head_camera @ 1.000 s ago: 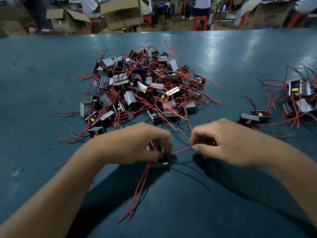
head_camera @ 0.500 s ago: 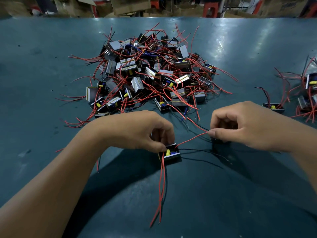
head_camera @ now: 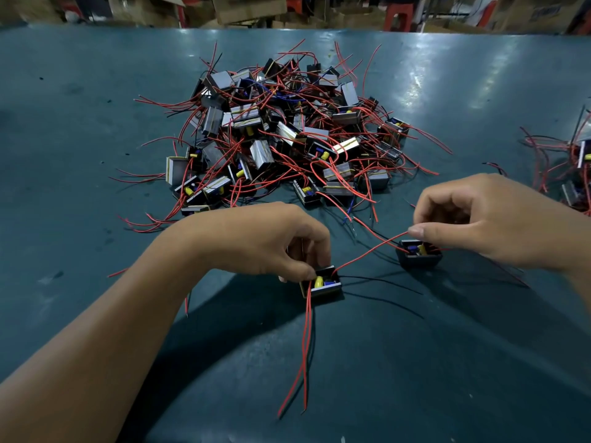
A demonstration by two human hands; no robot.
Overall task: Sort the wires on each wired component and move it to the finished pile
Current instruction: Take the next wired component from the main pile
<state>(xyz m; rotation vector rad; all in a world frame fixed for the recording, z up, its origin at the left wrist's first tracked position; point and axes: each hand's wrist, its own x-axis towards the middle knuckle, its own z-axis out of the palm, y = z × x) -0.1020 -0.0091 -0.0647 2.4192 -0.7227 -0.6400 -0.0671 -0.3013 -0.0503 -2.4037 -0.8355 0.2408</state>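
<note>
A small black wired component (head_camera: pixel 323 286) with a yellow part inside lies on the green table (head_camera: pixel 367 362). My left hand (head_camera: pixel 265 241) pinches its near edge with thumb and fingers. Two red wires (head_camera: pixel 305 346) trail from it toward me, and a black wire runs off to the right. My right hand (head_camera: pixel 483 219) pinches another red wire (head_camera: pixel 371 251) of that component and holds it stretched up to the right. A second black component (head_camera: pixel 419 254) sits just under my right hand.
A big heap of unsorted components (head_camera: pixel 281 135) with tangled red wires fills the table's middle. A smaller pile (head_camera: pixel 575 167) lies at the right edge. Cardboard boxes (head_camera: pixel 249 8) and red stools stand beyond the far edge.
My right hand has drawn the red wire further right and up, uncovering the second component beneath it. My left hand stays on the first component. The camera has tilted down.
</note>
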